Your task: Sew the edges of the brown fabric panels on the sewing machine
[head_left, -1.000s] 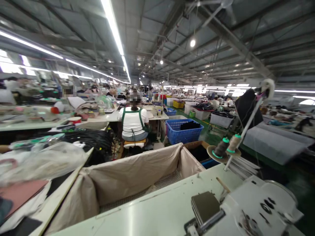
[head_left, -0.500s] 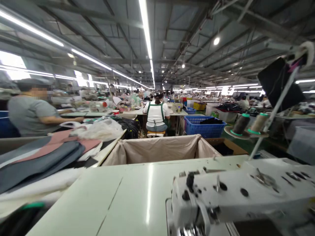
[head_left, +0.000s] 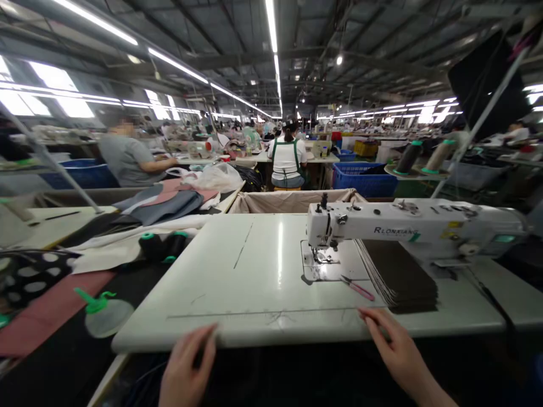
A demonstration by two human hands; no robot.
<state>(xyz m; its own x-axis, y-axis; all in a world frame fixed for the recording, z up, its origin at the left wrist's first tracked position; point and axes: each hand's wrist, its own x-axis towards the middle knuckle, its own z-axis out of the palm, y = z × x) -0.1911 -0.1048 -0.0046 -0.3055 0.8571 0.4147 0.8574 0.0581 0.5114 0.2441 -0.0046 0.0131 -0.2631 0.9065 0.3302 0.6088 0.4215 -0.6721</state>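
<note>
My left hand [head_left: 189, 364], slightly blurred, is at the front edge of the pale green sewing table [head_left: 237, 294]. Its thumb and fingers are apart, with nothing visible between them. Over the right part of the same edge is my right hand [head_left: 394, 350], fingers stretched forward and holding nothing I can see. Just beyond its fingertips lie pink-handled thread snips [head_left: 358, 288]. The white sewing machine [head_left: 365, 223] stands behind them, its needle area bare of cloth. A stack of dark brown fabric pieces [head_left: 403, 280] sits under the machine's arm.
At left are a clear oil bottle [head_left: 108, 316] with a green spout, black thread cones [head_left: 153, 246] and layered grey and pink fabric [head_left: 169, 209]. A cloth-lined bin [head_left: 271, 202] adjoins the table's far side. Co-workers sit ahead, one in a white top [head_left: 288, 158].
The view has tilted down and turned left. Both my hands, the snips, the fabric stack and the table's front edge are now in sight.
</note>
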